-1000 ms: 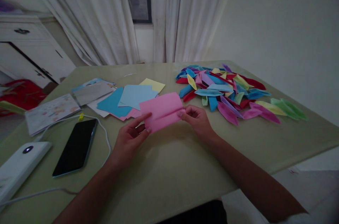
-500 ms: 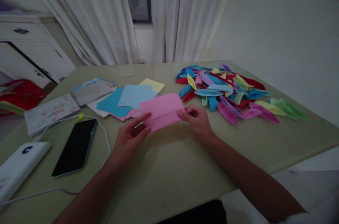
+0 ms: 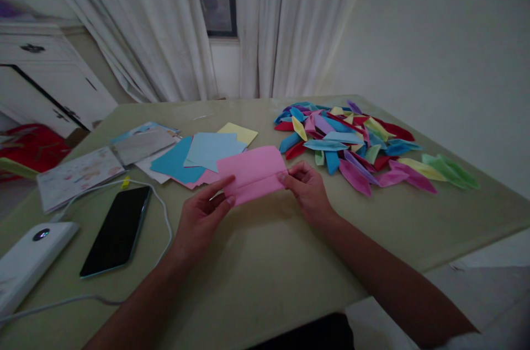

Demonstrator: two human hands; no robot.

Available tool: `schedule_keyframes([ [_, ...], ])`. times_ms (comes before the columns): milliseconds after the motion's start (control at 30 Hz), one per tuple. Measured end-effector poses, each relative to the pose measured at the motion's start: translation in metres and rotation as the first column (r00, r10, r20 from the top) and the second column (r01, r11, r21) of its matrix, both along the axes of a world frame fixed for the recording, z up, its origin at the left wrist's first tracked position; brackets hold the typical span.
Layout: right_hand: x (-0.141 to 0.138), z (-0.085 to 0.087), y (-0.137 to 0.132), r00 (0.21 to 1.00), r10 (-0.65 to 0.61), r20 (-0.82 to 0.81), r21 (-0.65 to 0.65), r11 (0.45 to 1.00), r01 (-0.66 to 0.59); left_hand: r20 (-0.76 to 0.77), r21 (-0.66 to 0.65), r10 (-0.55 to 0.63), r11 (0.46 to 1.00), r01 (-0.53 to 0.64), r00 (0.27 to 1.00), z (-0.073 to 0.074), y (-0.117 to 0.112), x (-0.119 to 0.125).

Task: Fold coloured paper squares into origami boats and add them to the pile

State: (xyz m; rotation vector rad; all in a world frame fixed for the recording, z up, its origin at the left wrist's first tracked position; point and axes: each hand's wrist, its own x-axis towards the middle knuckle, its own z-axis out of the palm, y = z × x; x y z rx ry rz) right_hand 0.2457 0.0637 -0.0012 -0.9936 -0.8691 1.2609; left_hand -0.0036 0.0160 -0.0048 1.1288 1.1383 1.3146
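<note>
A sheet of pink paper (image 3: 253,171) with a crease across it is held up over the table between both hands. My left hand (image 3: 207,203) pinches its left end, thumb in front. At the right end my right hand (image 3: 305,189) grips it between thumb and curled fingers. Just behind the sheet lie loose square papers: a light blue sheet (image 3: 213,148), a darker blue sheet (image 3: 180,161) and a yellow sheet (image 3: 244,133). Beyond my right hand is a heap of folded paper pieces (image 3: 339,137) in many colours.
On the left of the table (image 3: 265,272) are a black-screened phone (image 3: 118,231), a white power bank (image 3: 35,261) and its white cable (image 3: 165,212). A patterned booklet (image 3: 80,176) lies behind them. Green folded pieces (image 3: 451,170) lie at the right. Curtains (image 3: 153,24) hang beyond the table.
Almost nothing differs. The pink paper and both hands stay in the same hold, with only a very slight shift to the left.
</note>
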Motion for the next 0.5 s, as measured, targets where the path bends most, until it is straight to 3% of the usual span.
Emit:
schedule_keyframes([
  [67,-0.003,0.000,-0.001,0.994,0.056,-0.094,-0.033,0.998,-0.059,0.039,0.014,0.061,0.998,-0.062,0.997,0.002,-0.002,0.003],
  [133,-0.010,-0.001,-0.007,0.962,0.233,-0.142,-0.022,0.971,-0.238,0.090,0.035,0.139,0.989,-0.142,0.986,0.004,-0.007,0.008],
  [233,-0.029,-0.004,-0.025,0.843,0.534,-0.058,0.023,0.845,-0.534,0.110,0.044,0.192,0.979,-0.198,0.975,0.005,-0.019,0.021],
  [300,-0.041,-0.006,-0.040,0.734,0.679,-0.028,0.005,0.734,-0.679,0.123,-0.003,0.106,0.994,-0.106,0.987,0.005,-0.028,0.030],
  [367,-0.048,-0.008,-0.052,0.663,0.748,0.005,-0.013,0.663,-0.748,0.160,-0.045,0.026,0.999,-0.019,0.987,0.003,-0.034,0.038],
  [400,-0.049,-0.008,-0.056,0.681,0.730,0.049,-0.044,0.683,-0.729,0.178,-0.052,0.004,0.999,0.005,0.984,0.001,-0.036,0.041],
  [500,-0.050,-0.010,-0.057,0.806,0.586,0.089,-0.110,0.810,-0.577,0.245,-0.073,-0.006,0.997,0.025,0.970,-0.001,-0.036,0.045],
])
